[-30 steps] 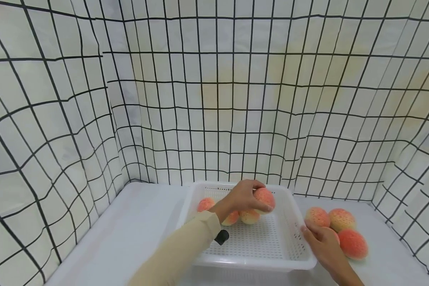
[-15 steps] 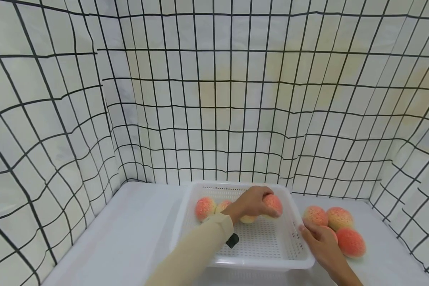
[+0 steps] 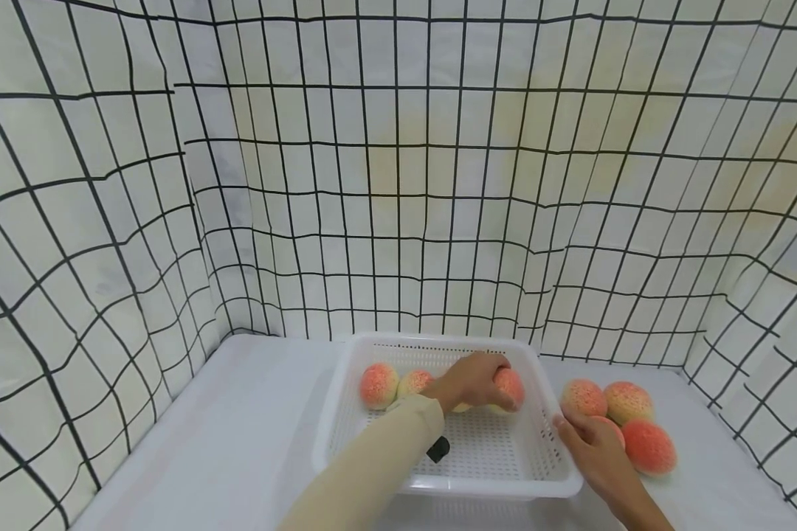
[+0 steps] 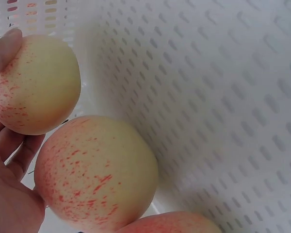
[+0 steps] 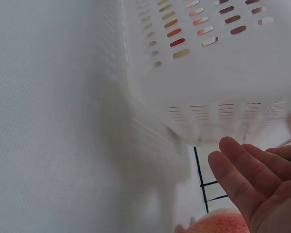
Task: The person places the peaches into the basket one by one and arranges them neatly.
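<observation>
Inside the white perforated plastic basket (image 3: 478, 487), my left hand (image 3: 474, 380) grips a pinkish-yellow peach (image 3: 510, 389) near the back right corner. Its thumb and fingers lie on opposite sides of that peach (image 4: 43, 85) in the left wrist view, where a second peach (image 4: 102, 174) sits close by. Two more peaches, a left one (image 3: 378, 386) and one beside it (image 3: 414, 383), show left of my hand; another is mostly hidden behind it. Outside the basket's right wall, my right hand (image 3: 594, 450) touches the rim, its fingers (image 5: 247, 179) extended in the right wrist view.
Several peaches (image 3: 649, 446) lie grouped on the white tabletop (image 3: 239, 428), just right of the basket beyond my right hand. White walls with a black grid net (image 3: 398, 199) enclose the back and sides. A small black device (image 3: 438, 448) is at my left wrist.
My left hand has moved right and lower with the peach, toward the basket's right side. More of the peaches on the left now shows. The right hand stays at the rim.
</observation>
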### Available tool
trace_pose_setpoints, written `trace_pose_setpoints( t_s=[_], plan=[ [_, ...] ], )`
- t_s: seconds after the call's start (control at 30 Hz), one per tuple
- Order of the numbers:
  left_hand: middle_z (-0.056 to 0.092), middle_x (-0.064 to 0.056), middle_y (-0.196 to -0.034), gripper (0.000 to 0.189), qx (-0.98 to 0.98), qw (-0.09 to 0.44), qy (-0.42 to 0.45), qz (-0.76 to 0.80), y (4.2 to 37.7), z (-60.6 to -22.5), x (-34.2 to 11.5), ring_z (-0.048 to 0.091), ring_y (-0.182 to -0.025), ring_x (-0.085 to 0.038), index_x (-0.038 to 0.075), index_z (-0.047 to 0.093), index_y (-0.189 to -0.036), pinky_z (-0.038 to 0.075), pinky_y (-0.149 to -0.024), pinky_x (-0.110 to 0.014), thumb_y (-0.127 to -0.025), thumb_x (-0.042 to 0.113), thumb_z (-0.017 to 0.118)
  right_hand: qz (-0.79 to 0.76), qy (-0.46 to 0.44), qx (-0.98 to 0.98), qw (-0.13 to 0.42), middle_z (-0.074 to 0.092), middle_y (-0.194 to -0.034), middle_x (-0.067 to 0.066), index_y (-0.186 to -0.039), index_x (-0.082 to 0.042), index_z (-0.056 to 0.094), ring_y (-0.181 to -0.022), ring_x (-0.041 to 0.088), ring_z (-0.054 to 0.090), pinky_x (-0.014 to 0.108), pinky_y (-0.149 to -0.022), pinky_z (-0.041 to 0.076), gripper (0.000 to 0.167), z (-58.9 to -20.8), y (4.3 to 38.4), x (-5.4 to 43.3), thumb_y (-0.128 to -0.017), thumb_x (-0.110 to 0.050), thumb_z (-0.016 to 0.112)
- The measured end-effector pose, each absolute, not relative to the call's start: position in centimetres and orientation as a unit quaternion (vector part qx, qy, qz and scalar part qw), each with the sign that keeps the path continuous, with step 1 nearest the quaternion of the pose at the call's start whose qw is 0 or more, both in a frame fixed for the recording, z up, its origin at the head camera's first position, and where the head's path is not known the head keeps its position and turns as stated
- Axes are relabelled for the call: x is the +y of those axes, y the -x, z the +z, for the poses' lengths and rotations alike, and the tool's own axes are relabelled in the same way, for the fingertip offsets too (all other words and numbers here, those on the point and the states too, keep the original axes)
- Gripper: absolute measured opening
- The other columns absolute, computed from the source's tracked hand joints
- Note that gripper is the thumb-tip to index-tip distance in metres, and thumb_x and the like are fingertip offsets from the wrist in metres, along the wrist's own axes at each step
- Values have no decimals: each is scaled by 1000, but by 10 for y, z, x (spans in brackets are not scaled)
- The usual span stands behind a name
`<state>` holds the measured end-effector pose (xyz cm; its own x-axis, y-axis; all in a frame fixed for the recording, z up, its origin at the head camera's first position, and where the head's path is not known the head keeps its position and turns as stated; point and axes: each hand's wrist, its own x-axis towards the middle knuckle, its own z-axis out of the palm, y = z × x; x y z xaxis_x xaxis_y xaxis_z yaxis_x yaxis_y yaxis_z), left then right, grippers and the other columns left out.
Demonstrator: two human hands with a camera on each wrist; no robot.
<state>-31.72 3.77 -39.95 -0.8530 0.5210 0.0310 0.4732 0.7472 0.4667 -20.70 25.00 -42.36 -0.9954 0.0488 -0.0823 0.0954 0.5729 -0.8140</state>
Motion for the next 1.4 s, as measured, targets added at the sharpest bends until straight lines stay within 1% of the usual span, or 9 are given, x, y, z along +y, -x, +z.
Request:
trace_pose_setpoints(
  t_s=[0.17, 0.3, 0.43, 0.67, 0.8, 0.9, 1.17, 1.33, 1.4],
  plan=[
    [71, 8, -117, 59, 944, 50, -257, 203, 315, -400, 39, 60, -104, -9, 21, 67, -129, 51, -92, -26, -79, 43, 89, -460, -39, 887, 27, 56, -147, 29, -156, 3, 37, -90, 17, 71, 29, -74, 63, 63, -423, 206, 250, -108, -32, 56],
    [71, 8, -124, 62, 951, 48, -251, 176, 314, -401, 40, 61, -115, -11, 22, 65, -133, 49, -104, -33, -81, 46, 88, -462, -38, 885, 26, 57, -147, 29, -156, 3, 37, -91, 18, 72, 30, -75, 63, 62, -423, 206, 250, -108, -31, 56],
    [71, 8, -127, 62, 954, 47, -249, 162, 314, -402, 41, 61, -123, -14, 22, 65, -135, 44, -114, -42, -82, 47, 86, -466, -40, 884, 29, 56, -147, 30, -156, 3, 36, -92, 18, 72, 32, -77, 64, 63, -423, 207, 250, -108, -32, 56],
    [70, 6, -133, 65, 955, 58, -239, 167, 314, -402, 42, 58, -130, -16, 22, 63, -139, 35, -124, -50, -84, 46, 86, -465, -41, 884, 28, 55, -148, 30, -157, 3, 36, -90, 18, 72, 32, -75, 64, 63, -424, 207, 250, -108, -31, 56],
    [69, 7, -134, 65, 954, 61, -239, 168, 314, -401, 42, 57, -131, -16, 21, 62, -140, 33, -125, -50, -84, 46, 86, -466, -43, 884, 24, 56, -147, 30, -156, 3, 37, -92, 19, 73, 33, -76, 64, 62, -425, 208, 249, -108, -31, 56],
    [70, 6, -134, 65, 955, 55, -242, 160, 314, -402, 43, 59, -130, -17, 20, 64, -139, 36, -121, -49, -83, 45, 86, -468, -47, 882, 23, 57, -146, 30, -156, 3, 38, -92, 19, 73, 33, -76, 64, 61, -425, 208, 248, -108, -31, 56],
    [71, 5, -134, 63, 955, 56, -245, 157, 315, -403, 47, 59, -131, -18, 20, 66, -138, 38, -118, -49, -82, 43, 87, -475, -52, 878, 18, 67, -135, 27, -156, 2, 39, -84, 19, 73, 32, -71, 64, 59, -426, 206, 249, -108, -28, 56],
    [73, 5, -128, 64, 957, 40, -250, 144, 314, -403, 48, 62, -122, -17, 20, 68, -135, 42, -107, -44, -79, 44, 88, -481, -46, 875, 8, 67, -135, 26, -154, 2, 42, -86, 19, 72, 31, -71, 63, 57, -426, 205, 249, -108, -28, 57],
    [73, 4, -130, 66, 956, 38, -250, 150, 314, -402, 48, 62, -124, -18, 19, 67, -136, 42, -110, -47, -79, 43, 88, -483, -46, 874, 7, 67, -135, 26, -154, 2, 43, -87, 19, 72, 32, -73, 64, 57, -426, 205, 249, -108, -28, 56]
  ],
)
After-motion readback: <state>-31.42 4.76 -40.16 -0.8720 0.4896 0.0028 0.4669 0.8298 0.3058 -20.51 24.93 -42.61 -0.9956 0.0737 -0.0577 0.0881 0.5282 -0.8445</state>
